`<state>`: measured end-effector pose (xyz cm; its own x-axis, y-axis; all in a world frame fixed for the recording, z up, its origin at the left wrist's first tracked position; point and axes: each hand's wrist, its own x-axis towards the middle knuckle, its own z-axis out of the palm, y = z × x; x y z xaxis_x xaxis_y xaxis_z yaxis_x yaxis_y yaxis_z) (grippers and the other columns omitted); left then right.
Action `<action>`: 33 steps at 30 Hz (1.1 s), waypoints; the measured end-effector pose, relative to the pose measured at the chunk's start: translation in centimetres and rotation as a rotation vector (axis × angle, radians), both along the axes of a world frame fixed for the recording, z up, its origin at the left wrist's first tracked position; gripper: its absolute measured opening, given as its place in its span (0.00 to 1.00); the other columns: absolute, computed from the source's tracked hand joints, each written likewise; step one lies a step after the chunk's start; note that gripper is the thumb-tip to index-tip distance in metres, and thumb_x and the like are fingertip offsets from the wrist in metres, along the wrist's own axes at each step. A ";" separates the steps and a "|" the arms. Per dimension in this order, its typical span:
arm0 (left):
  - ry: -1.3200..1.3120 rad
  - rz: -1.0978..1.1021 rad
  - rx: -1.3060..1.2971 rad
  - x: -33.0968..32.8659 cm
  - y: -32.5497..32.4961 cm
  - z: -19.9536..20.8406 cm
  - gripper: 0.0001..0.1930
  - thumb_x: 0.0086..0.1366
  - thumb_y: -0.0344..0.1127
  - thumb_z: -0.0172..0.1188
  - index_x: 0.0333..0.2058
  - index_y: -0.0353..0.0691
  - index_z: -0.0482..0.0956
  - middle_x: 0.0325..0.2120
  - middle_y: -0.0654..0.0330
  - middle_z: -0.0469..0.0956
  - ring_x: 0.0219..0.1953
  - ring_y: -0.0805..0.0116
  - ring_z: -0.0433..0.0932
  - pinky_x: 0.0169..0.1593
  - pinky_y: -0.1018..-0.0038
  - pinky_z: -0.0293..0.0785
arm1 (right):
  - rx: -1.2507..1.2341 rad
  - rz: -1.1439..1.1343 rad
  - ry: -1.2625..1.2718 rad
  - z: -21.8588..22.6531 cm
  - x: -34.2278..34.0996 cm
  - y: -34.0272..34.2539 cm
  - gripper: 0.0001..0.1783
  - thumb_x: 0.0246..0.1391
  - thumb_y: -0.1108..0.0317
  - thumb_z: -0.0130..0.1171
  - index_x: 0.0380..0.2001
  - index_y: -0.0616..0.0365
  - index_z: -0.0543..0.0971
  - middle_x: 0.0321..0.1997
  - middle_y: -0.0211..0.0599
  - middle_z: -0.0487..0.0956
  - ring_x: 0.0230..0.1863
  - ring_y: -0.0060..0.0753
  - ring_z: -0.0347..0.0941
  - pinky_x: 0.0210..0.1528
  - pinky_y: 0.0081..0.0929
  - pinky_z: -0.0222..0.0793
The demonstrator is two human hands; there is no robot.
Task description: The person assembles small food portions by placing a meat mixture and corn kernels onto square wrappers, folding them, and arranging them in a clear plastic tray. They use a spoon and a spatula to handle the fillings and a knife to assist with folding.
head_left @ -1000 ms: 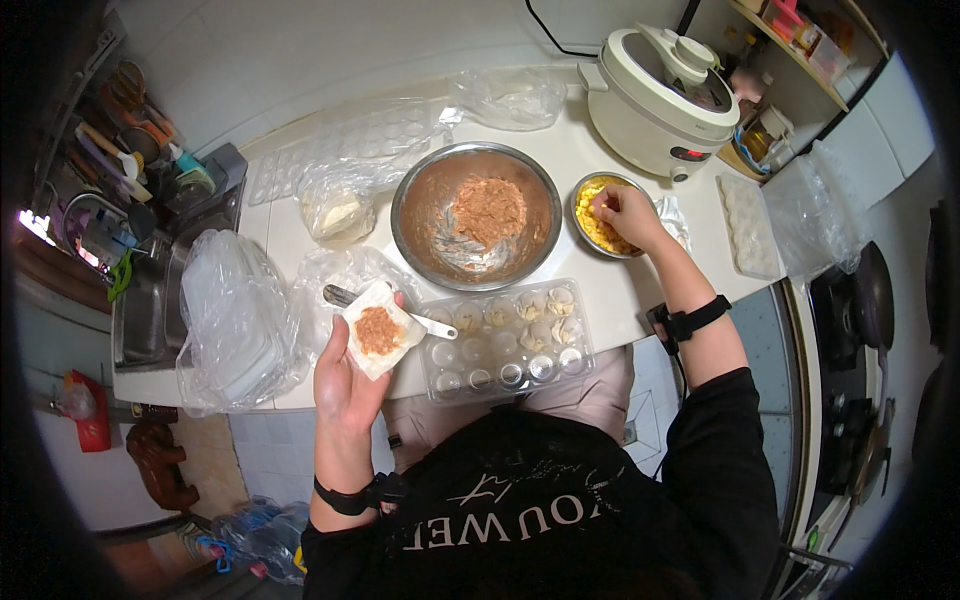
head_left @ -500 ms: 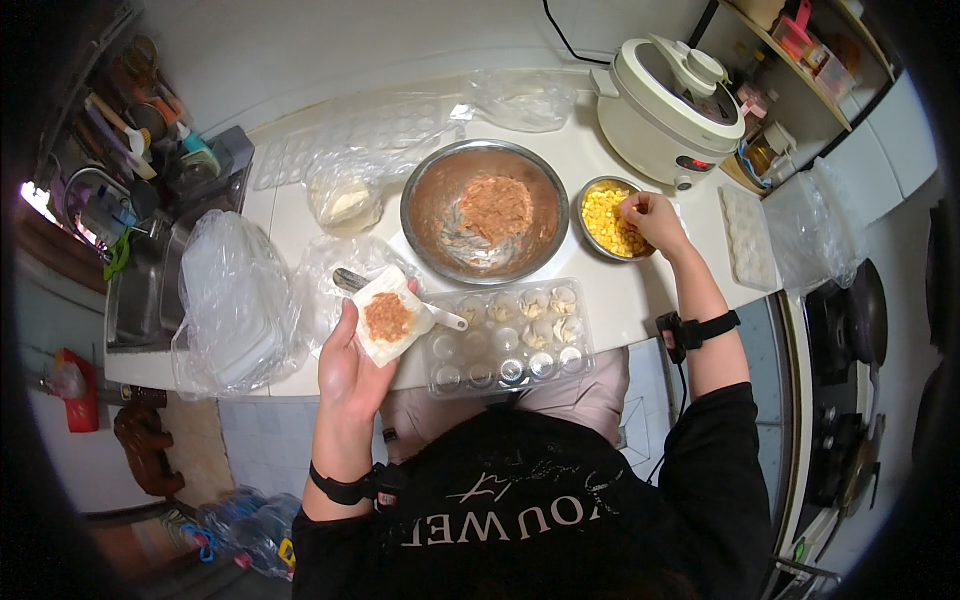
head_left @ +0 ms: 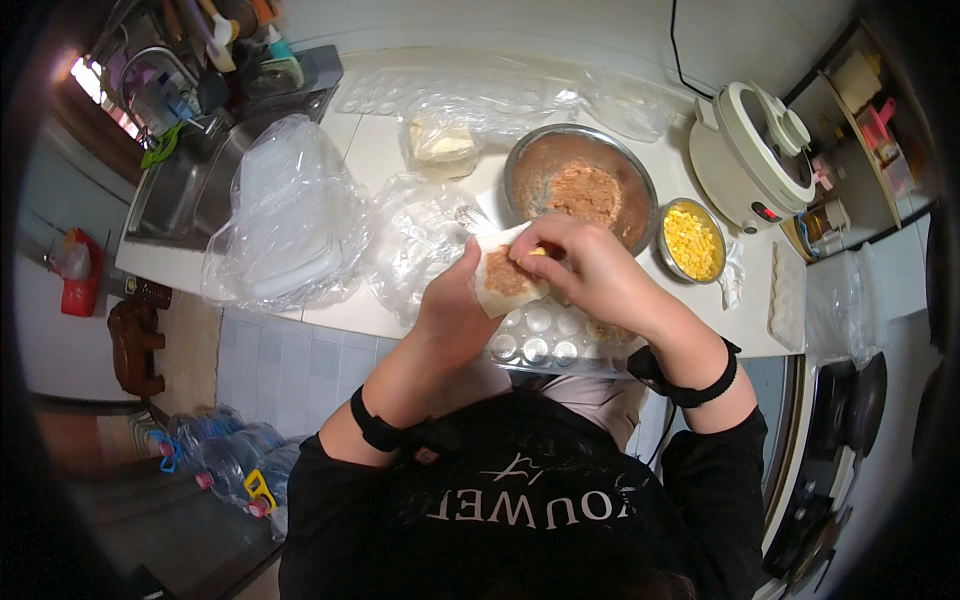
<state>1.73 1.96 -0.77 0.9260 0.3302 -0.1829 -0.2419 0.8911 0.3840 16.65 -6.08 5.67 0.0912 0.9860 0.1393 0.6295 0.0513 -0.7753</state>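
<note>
My left hand (head_left: pixel 448 308) holds a square dumpling wrapper (head_left: pixel 492 304) spread with pinkish minced meat (head_left: pixel 508 280). Over that meat, my right hand (head_left: pixel 592 262) has its fingers pinched on yellow corn kernels (head_left: pixel 538 251). Beyond my hands, a steel mixing bowl (head_left: pixel 519 175) contains more minced meat (head_left: pixel 585 192). To its right is a small metal bowl of corn (head_left: pixel 691 240). Below my right hand, a clear plastic dumpling tray (head_left: pixel 535 350) with round hollows is partly covered by my forearm. A patterned metal utensil end (head_left: pixel 468 215) shows behind the wrapper; the rest is hidden.
Plastic bags (head_left: pixel 290 215) with white trays fill the left counter, beside the sink (head_left: pixel 185 205). A bagged pale stack (head_left: pixel 443 145) lies behind them. At the right back stands a white electric cooker (head_left: pixel 745 165). A white moulded tray (head_left: pixel 788 298) lies near the right edge.
My right hand has moved from the corn bowl to the wrapper, carrying corn. My left hand still holds the wrapper. The whole view has shifted, with the counter things appearing farther right.
</note>
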 end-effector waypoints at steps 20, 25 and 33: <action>-0.010 0.191 -0.173 -2.2 1.7 0.7 0.26 0.73 0.45 0.22 0.58 0.30 0.54 0.56 0.48 0.61 0.60 0.57 0.60 0.65 0.62 0.54 | 0.075 0.003 -0.090 1.0 -3.5 3.1 0.07 0.46 0.77 0.57 0.32 0.61 0.74 0.28 0.41 0.72 0.30 0.42 0.72 0.33 0.32 0.68; 0.022 0.232 -0.184 -2.6 1.8 1.0 0.26 0.73 0.45 0.23 0.58 0.29 0.54 0.56 0.48 0.61 0.60 0.57 0.59 0.65 0.61 0.53 | 0.281 -0.046 -0.415 0.4 -3.5 2.5 0.06 0.45 0.75 0.60 0.30 0.60 0.78 0.28 0.39 0.72 0.32 0.40 0.69 0.34 0.32 0.67; 0.008 0.262 -0.178 -2.8 1.4 0.7 0.25 0.73 0.45 0.25 0.57 0.31 0.56 0.54 0.49 0.63 0.58 0.56 0.62 0.63 0.60 0.54 | 0.365 0.003 -0.521 -0.9 -4.7 1.8 0.12 0.40 0.72 0.62 0.33 0.55 0.81 0.32 0.32 0.72 0.38 0.37 0.67 0.41 0.32 0.62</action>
<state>-1.08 3.36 -0.04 0.8118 0.5195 -0.2665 -0.4698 0.8522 0.2301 11.96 -4.25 4.76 -0.0822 0.8670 0.4914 0.9188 0.2569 -0.2996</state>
